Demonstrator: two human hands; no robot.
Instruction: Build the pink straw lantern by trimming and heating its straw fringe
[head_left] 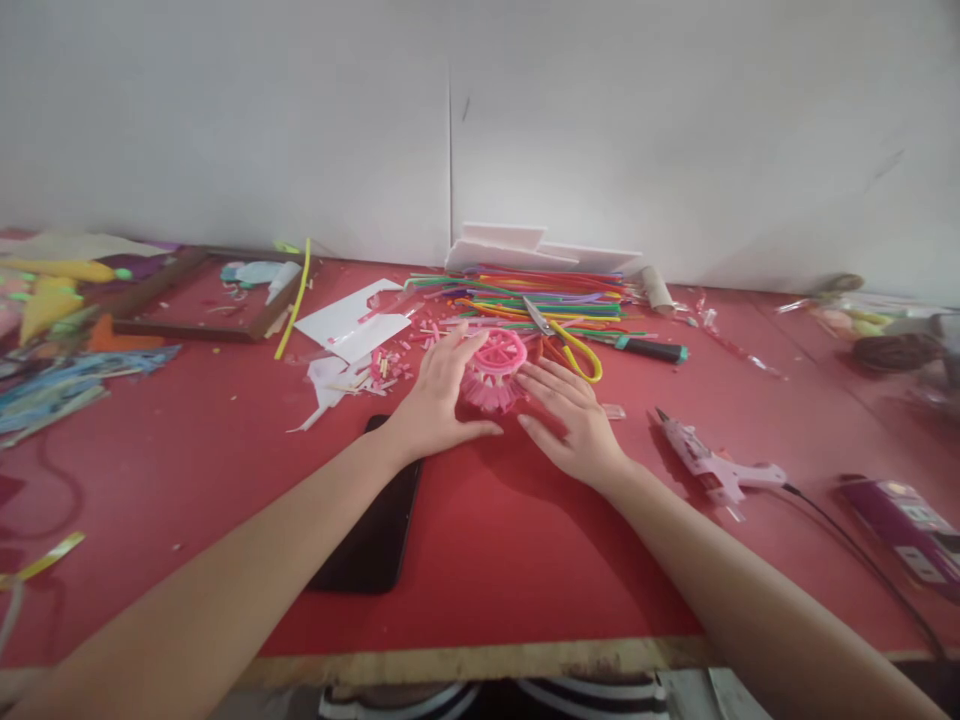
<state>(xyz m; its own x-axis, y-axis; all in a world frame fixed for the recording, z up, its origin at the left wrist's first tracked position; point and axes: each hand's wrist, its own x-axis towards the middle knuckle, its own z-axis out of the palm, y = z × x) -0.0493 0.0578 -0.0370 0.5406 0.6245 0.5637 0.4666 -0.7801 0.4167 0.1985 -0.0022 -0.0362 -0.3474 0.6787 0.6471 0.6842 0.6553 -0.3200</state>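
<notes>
A small pink craft piece (499, 352) stands on the red table between my hands. Its top is a spoked, wheel-like ring, and a pink fringe spreads out below. My left hand (442, 395) is at its left side, fingers stretched and thumb apart; the fingertips reach the ring's edge, but contact is hard to tell. On the other side my right hand (574, 425) lies low with its fingers extended toward the fringe. Neither hand is closed around the piece. Yellow-handled scissors (574, 350) lie just beyond my right fingers.
A black phone (367, 540) lies under my left forearm. Colourful pipe cleaners (540, 297) are piled behind the hands. Pink clippings (386, 370) and white paper (352, 322) are at left. A corded glue gun (709, 465) rests at right, a wooden frame (262, 333) far left.
</notes>
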